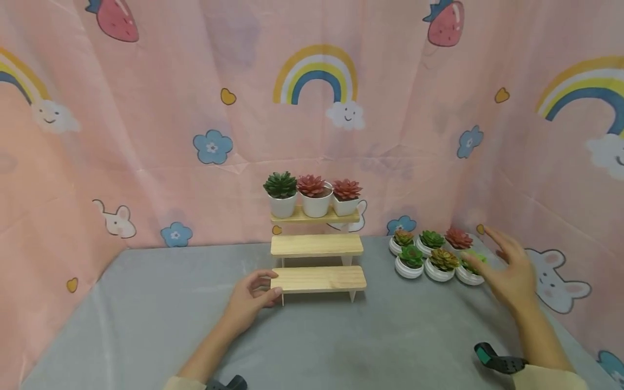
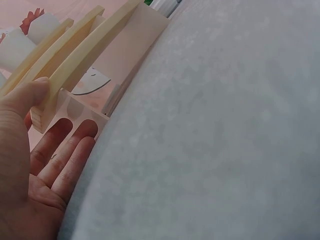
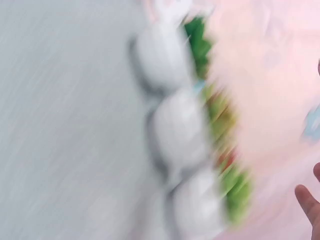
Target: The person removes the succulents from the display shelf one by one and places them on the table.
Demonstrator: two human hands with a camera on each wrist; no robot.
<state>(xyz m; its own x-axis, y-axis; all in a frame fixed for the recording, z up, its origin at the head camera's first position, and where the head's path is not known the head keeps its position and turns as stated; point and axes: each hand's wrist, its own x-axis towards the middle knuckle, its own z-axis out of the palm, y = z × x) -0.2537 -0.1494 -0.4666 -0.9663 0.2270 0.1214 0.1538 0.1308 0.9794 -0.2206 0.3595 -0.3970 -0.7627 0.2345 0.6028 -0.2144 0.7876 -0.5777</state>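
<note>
In the head view, a three-step wooden stand (image 1: 319, 278) with clear side supports stands in the middle. My left hand (image 1: 247, 299) grips the left end of its lowest step. The left wrist view shows the thumb (image 2: 36, 92) on the board and other fingers seen through the clear side panel (image 2: 80, 107). At the right, my right hand (image 1: 514, 273) hovers with fingers spread and nothing held, beside a group of potted succulents in round white pots. Nearest to it is a light-green succulent (image 1: 470, 264), partly hidden by the thumb.
On the top step stand a dark green succulent (image 1: 280, 185) and two red ones, the middle (image 1: 312, 185) and the right (image 1: 347, 189), in white pots. The middle step (image 1: 317, 245) is bare wood. A grey cloth (image 1: 161, 314) covers the table; a pink printed curtain (image 1: 244, 54) surrounds it.
</note>
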